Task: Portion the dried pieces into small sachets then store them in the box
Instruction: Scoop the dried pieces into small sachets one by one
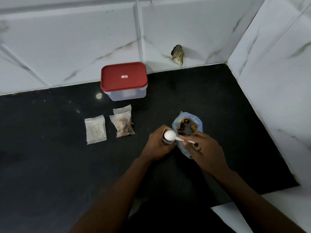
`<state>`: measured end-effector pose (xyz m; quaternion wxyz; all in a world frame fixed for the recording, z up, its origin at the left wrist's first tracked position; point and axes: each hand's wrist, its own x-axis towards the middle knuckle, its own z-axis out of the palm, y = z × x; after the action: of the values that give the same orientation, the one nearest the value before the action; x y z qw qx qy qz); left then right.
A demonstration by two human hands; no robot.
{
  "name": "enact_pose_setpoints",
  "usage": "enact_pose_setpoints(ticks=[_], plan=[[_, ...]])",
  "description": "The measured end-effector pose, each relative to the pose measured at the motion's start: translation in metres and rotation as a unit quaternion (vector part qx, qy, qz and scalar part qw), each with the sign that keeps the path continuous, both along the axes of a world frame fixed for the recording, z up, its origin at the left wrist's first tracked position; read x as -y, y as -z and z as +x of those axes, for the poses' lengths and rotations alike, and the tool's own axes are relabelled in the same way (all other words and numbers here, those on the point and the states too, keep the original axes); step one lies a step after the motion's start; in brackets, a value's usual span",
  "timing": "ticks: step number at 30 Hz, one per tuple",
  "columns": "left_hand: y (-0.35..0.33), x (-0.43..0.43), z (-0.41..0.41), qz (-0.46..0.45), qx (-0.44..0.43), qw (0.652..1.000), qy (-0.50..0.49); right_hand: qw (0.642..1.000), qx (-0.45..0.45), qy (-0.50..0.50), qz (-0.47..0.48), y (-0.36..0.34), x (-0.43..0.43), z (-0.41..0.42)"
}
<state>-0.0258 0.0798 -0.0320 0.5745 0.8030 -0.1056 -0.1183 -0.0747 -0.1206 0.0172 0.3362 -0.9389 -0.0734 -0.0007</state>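
My left hand [157,145] grips a small sachet [165,142] upright on the black counter. My right hand [204,148] pinches the handle of a white plastic spoon [170,135], whose bowl sits turned over the sachet's mouth. Just behind my hands an open blue-white bag [195,122] holds dried brown pieces [185,126]. To the left lie a filled sachet [123,126] on top of another sachet [122,110], and an empty-looking sachet [95,130]. The clear box [127,95] with its red lid [124,76] on stands against the back wall.
White marble-look tiled walls close the counter [50,157] at the back and right. A broken hole in the tile [178,54] shows near the corner. A white ledge [232,214] cuts in at the lower right.
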Motion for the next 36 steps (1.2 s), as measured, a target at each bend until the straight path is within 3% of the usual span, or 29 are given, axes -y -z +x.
enact_pose_setpoints(ticks=[1, 3, 6, 10, 16, 19, 22, 26, 29, 32, 36], plan=[[-0.001, 0.000, 0.000, -0.001, 0.006, 1.000, 0.002, 0.999, -0.011, -0.002, -0.033, 0.004, 0.001, -0.001], [-0.002, 0.000, 0.000, 0.001, 0.001, 1.000, 0.003, 0.999, -0.027, 0.023, -0.001, 0.005, 0.003, 0.000], [-0.003, -0.001, 0.002, 0.008, -0.029, 1.000, 0.002, 0.983, -0.066, 0.075, 0.151, -0.005, 0.001, 0.001], [-0.003, -0.002, 0.003, 0.012, -0.039, 0.999, 0.018, 0.930, -0.150, 0.144, 0.302, -0.011, 0.003, 0.004], [-0.004, -0.005, 0.001, 0.013, -0.043, 0.999, 0.014, 0.907, -0.170, 0.207, 0.325, -0.004, 0.017, 0.007], [-0.004, -0.007, 0.000, 0.010, -0.043, 0.999, 0.012, 0.930, -0.155, 0.213, 0.257, 0.001, 0.026, 0.007], [-0.005, -0.007, -0.001, 0.012, -0.051, 0.999, 0.011, 0.964, -0.138, 0.186, 0.127, 0.004, 0.032, 0.009], [-0.004, -0.007, -0.003, 0.022, -0.051, 0.998, 0.006, 0.990, -0.022, 0.134, -0.026, 0.007, 0.039, 0.013], [-0.004, -0.003, -0.002, 0.027, -0.057, 0.998, 0.007, 0.993, 0.035, 0.068, -0.094, 0.010, 0.042, 0.023], [-0.001, 0.000, -0.001, 0.027, -0.059, 0.998, 0.005, 0.984, 0.010, 0.036, -0.174, 0.008, 0.035, 0.033], [0.001, 0.003, -0.002, 0.028, -0.068, 0.997, -0.004, 0.982, -0.024, 0.048, -0.179, 0.004, 0.021, 0.034]])
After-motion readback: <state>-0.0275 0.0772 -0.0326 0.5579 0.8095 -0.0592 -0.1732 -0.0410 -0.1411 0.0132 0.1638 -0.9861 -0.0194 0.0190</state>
